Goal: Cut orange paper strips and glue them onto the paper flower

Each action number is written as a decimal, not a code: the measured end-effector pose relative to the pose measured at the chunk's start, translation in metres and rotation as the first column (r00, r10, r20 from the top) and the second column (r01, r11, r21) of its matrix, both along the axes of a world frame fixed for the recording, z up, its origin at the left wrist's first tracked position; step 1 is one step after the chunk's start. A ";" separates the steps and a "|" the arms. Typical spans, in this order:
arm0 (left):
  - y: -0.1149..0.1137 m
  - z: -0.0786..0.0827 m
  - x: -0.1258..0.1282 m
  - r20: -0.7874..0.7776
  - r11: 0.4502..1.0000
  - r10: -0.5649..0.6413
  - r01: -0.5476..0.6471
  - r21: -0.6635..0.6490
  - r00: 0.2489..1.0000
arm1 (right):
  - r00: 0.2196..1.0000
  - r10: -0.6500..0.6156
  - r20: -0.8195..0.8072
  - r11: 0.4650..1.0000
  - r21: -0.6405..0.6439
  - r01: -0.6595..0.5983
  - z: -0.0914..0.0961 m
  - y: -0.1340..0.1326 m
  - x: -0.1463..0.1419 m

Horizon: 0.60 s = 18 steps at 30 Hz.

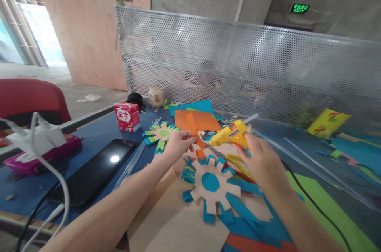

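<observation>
My left hand (177, 143) is closed in a pinch on a narrow orange paper strip (193, 126) that stands up from its fingers. My right hand (262, 162) grips a yellow glue gun (229, 135), whose nozzle points left and touches the lower end of the strip. Just below both hands lies a beige and blue paper flower (212, 188) with a blue round centre, on a beige sheet (175, 224). A second flower (161, 133), green, beige and blue, lies behind my left hand.
A perforated metal screen (253, 61) closes the far side of the blue table (98, 133). Orange sheet (205, 119), red carton (127, 116), black tablet (98, 166), white charger with cable (38, 139), clear glue sticks (312, 168), green sheet (321, 200), yellow packet (327, 122) lie around.
</observation>
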<state>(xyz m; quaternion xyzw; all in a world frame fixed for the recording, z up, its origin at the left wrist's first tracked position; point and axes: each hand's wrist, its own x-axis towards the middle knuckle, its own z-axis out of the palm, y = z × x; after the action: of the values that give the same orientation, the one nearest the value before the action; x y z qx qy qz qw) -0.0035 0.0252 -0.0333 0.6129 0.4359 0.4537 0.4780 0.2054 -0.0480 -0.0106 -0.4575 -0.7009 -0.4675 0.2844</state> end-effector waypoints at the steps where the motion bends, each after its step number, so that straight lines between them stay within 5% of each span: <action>1: 0.000 0.000 0.000 0.004 1.000 0.000 0.000 -0.003 1.000 | 1.000 -0.001 0.000 1.000 0.000 0.001 0.000 0.000 0.000; 18: -0.004 0.007 -0.002 0.014 0.998 0.032 -0.032 -0.048 0.999 | 0.999 -0.042 0.000 0.998 -0.036 0.042 -0.003 0.002 0.004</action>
<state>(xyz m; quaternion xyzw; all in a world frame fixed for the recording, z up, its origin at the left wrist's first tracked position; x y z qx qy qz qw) -0.0053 0.0213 -0.0266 0.5910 0.4528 0.4554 0.4883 0.2097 -0.0459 -0.0134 -0.4774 -0.6992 -0.4606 0.2667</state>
